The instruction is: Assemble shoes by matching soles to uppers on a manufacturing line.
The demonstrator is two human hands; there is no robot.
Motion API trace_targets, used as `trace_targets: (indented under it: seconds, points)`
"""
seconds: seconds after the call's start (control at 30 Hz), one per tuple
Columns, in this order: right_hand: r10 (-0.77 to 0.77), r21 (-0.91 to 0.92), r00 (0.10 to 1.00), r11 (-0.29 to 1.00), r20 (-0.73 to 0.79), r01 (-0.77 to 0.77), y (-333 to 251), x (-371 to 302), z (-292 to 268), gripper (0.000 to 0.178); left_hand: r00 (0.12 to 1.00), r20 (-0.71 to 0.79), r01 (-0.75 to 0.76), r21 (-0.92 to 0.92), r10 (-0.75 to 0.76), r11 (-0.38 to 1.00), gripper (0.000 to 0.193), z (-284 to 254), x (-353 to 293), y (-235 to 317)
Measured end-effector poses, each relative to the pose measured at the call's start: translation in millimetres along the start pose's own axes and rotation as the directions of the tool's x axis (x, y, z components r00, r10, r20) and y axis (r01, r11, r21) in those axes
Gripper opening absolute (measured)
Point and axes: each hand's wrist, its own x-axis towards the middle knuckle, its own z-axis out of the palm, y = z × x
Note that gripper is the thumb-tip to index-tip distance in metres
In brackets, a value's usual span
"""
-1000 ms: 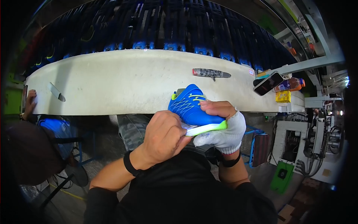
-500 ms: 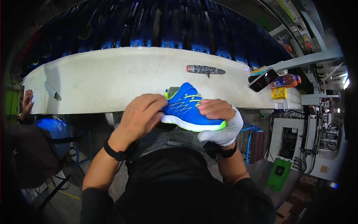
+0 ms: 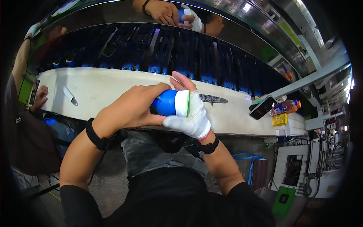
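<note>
A blue sneaker [image 3: 164, 103] with a white and lime-edged sole is held up between my hands, over the near edge of the pale work surface. One end of it points right, foreshortened; most of the rest is hidden. My bare left hand [image 3: 132, 103] is closed around the upper from the left. My right hand [image 3: 193, 120], in a white glove that leaves some fingers bare, presses its palm to the sole end. Its thumb lies along the lower side and its fingers point up past the shoe. Behind the right hand lies a knife-like tool [image 3: 212, 99] with a wrapped handle.
Blue-lit rollers [image 3: 151, 53] run behind the pale work surface [image 3: 102, 85]. A white-handled tool [image 3: 69, 95] lies left, near another person's hand [image 3: 41, 97]. Right stand a phone [image 3: 263, 107], a drink bottle [image 3: 284, 107] and a yellow box [image 3: 280, 120].
The sneaker has turned from side-on to end-on and moved slightly left. My left hand has closed around its upper; my right has shifted from the toe top to the sole end.
</note>
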Motion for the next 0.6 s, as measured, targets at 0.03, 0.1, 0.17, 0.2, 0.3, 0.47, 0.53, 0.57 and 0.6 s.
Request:
trace_targets:
  seconds: [0.03,0.1,0.17,0.2,0.3,0.47,0.53,0.57,0.6]
  points:
    - [-0.001,-0.003,1.000,1.000,0.019,0.001,5,4,3,0.115,0.997,0.045,0.058,-0.022,-0.057,0.998,0.083,-4,4,1]
    - [0.027,0.234,0.995,0.972,-0.101,-0.003,28,9,4,0.076,0.987,0.074,0.145,-0.013,-0.144,0.989,0.089,-4,9,3]
    - [-0.140,0.334,0.940,0.910,-0.312,0.246,46,14,15,0.052,0.974,0.062,0.217,0.014,-0.218,0.976,0.088,-3,8,-1]
    - [-0.068,0.541,0.914,0.788,-0.399,0.295,49,14,20,0.053,0.957,0.062,0.281,0.044,-0.283,0.959,0.087,-4,7,-4]
    - [-0.076,0.504,0.926,0.821,-0.369,0.268,54,17,16,0.054,0.962,0.023,0.271,0.026,-0.272,0.962,0.087,-4,5,-14]
    - [-0.002,0.260,0.961,0.962,-0.276,0.077,31,11,13,0.061,0.962,0.053,0.262,0.096,-0.268,0.960,0.085,-2,18,-3]
    - [-0.034,0.089,0.972,0.994,-0.232,0.056,29,4,1,0.071,0.985,0.083,0.129,0.222,-0.150,0.967,0.077,1,26,10]
    - [-0.019,0.157,0.979,0.986,-0.205,0.052,23,1,-1,0.073,0.976,0.137,0.138,0.222,-0.171,0.965,0.072,-2,29,20]
    - [-0.004,0.222,0.984,0.974,-0.178,0.044,19,-2,-4,0.074,0.978,0.129,0.131,0.216,-0.162,0.967,0.072,-1,31,24]
